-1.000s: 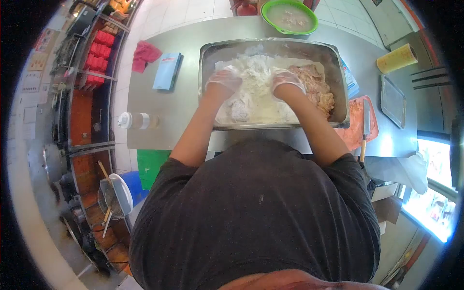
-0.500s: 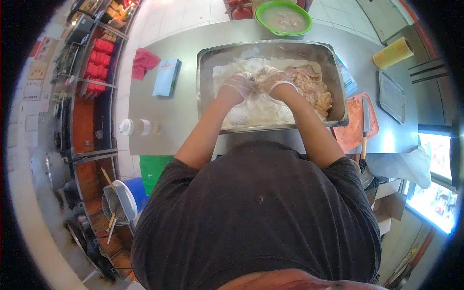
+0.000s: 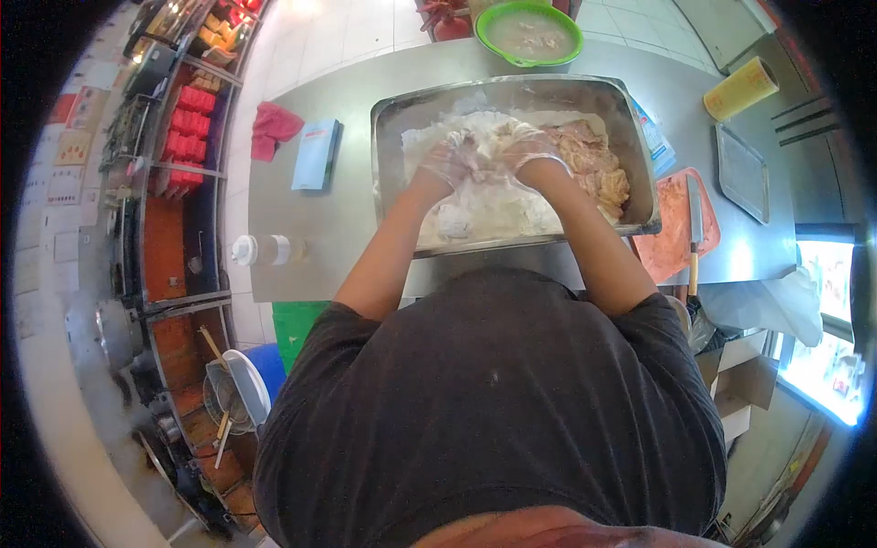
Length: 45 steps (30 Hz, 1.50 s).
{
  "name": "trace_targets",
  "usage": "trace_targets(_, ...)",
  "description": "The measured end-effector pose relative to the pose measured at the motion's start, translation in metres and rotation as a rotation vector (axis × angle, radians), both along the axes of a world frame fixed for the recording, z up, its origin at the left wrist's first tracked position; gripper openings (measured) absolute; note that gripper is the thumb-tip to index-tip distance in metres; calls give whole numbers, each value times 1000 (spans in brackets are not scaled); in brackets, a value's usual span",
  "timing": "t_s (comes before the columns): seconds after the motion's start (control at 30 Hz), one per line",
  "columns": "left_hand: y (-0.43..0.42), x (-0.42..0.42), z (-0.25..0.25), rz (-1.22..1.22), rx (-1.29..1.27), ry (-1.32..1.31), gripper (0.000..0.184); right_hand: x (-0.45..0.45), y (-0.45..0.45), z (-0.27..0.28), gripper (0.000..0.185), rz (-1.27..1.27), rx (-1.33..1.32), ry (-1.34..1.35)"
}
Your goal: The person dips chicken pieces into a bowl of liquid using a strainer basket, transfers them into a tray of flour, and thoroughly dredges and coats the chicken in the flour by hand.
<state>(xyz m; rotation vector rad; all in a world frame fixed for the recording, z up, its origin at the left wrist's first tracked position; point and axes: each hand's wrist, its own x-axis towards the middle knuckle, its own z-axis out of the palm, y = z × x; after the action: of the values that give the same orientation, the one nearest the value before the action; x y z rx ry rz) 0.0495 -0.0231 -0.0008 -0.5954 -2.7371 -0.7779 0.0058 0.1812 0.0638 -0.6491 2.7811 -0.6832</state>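
Note:
A deep metal tray [image 3: 393,114] holds white flour [image 3: 489,205], with pale raw meat [image 3: 594,160] heaped at its right side. Both hands wear clear gloves dusted with flour. My left hand [image 3: 448,160] is down in the flour left of centre, fingers curled inward on something blurred. Close beside it, my right hand [image 3: 528,151] is in the flour near the meat, its fingers bent toward the left hand. Flour and blur hide the fingertips and whatever lies between them.
Behind the tray stands a green-rimmed basin [image 3: 489,41]. To the right are a red cutting board [image 3: 662,228] with a knife [image 3: 695,219], a small tray [image 3: 742,173] and a yellow roll [image 3: 740,89]. At left lie a blue box [image 3: 316,155], a bottle [image 3: 260,250] and a pink cloth [image 3: 273,130].
From well apart one second ago, my hands came together over the middle of the flour. Since half a second ago they have parted slightly. The view has shifted a little.

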Motion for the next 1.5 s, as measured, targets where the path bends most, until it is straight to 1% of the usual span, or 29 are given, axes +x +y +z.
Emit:
trace_targets(0.03,-1,-2,2,-8,14,46,19,-6,-1,-7,36,1,0,0)
trace_targets(0.07,-3,-1,2,39,-174,-80,21,-9,-1,-14,37,-3,14,4)
trace_targets(0.1,0,2,7,62,-264,-145,21,-10,0,-18,39,-8,28,7)
trace_targets(0.13,3,4,12,80,-360,-209,22,0,-1,5,39,-11,31,3)
trace_targets(0.2,12,5,20,63,-43,-87,24,26,-9,77,40,119,117,-140)
trace_targets(0.23,19,7,36,64,-41,-83,24,17,-7,52,40,119,119,-136)
trace_targets(0.27,26,11,60,121,-79,-172,24,3,-4,8,38,246,150,-30)
trace_targets(0.3,27,12,72,181,-115,-262,25,1,-7,13,35,376,182,77)
trace_targets(0.33,21,10,63,189,-112,-258,25,-1,-4,18,35,384,184,81)
trace_targets(0.43,4,8,32,131,-50,-196,30,-9,8,36,31,272,223,19)
trace_targets(0.5,1,7,20,203,76,-253,30,-28,13,34,27,-20,-194,-97)
trace_targets(0.57,6,10,30,265,155,-283,32,-41,18,84,25,92,-154,-62)
trace_targets(0.63,3,11,23,337,240,-308,33,-60,23,101,24,215,-112,-25)
trace_targets(0.73,-4,4,8,310,359,-172,35,-122,31,105,29,287,-261,307)
trace_targets(0.8,-2,2,17,346,417,-321,37,-164,25,116,35,-4,-162,213)
trace_targets(0.83,-2,5,24,355,432,-305,37,-183,21,114,40,11,-250,243)
trace_targets(0.87,-1,10,30,375,463,-354,27,-202,18,111,40,28,-243,256)
trace_targets(0.9,-2,11,34,394,493,-402,19,-209,9,118,41,56,-216,204)
trace_targets(0.93,-3,7,22,402,503,-389,19,-219,1,120,42,75,-202,181)
trace_targets(1.0,-7,-2,-6,348,436,-312,29,-246,-13,114,41,194,-122,140)
trace_targets(1.03,-8,-3,-1,356,439,-301,29,-260,-19,107,40,293,-56,119)
trace_targets(1.1,-9,0,7,321,505,-385,17,-283,-30,93,39,326,-60,45)
trace_targets(1.13,-10,-2,2,330,507,-377,17,-291,-35,86,38,346,-62,-39)
trace_targets(1.2,-11,-9,-12,305,535,-420,18,-306,-39,66,40,347,-23,22)
trace_targets(1.27,-12,-15,-40,288,605,-404,17,-321,-39,50,44,393,179,387)
trace_targets(1.33,-13,-12,-24,269,675,-392,17,-324,-36,50,38,333,187,404)
trace_targets(1.4,-15,-2,2,299,426,-271,18,-337,-32,40,30,119,395,501)
trace_targets(1.43,-16,-1,2,301,430,-273,18,-349,-28,31,30,122,398,499)
trace_targets(1.5,-16,-2,2,315,363,-277,17,-367,-17,18,30,152,669,678)
